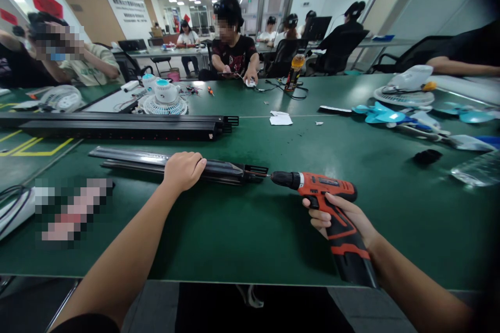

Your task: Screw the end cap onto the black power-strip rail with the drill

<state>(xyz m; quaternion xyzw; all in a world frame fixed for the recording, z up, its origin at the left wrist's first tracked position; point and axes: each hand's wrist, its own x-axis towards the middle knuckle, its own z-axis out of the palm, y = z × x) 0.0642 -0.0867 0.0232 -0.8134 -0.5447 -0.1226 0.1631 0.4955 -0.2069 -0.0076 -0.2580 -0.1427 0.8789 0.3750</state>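
Note:
My left hand is wrapped over a long black metal profile that lies crosswise on the green table. The profile has a glossy top and a slotted black piece at its right end. In my right hand is a red and black cordless drill, gripped by the handle with fingers near the trigger. The drill points left, and its thin bit meets the slotted end of the profile; whether it sits in a screw is too small to tell.
More black profiles lie behind on the green table. White fan parts stand at the back left. Blue fan blades, a black cap and a drink bottle are farther right. A person sits opposite.

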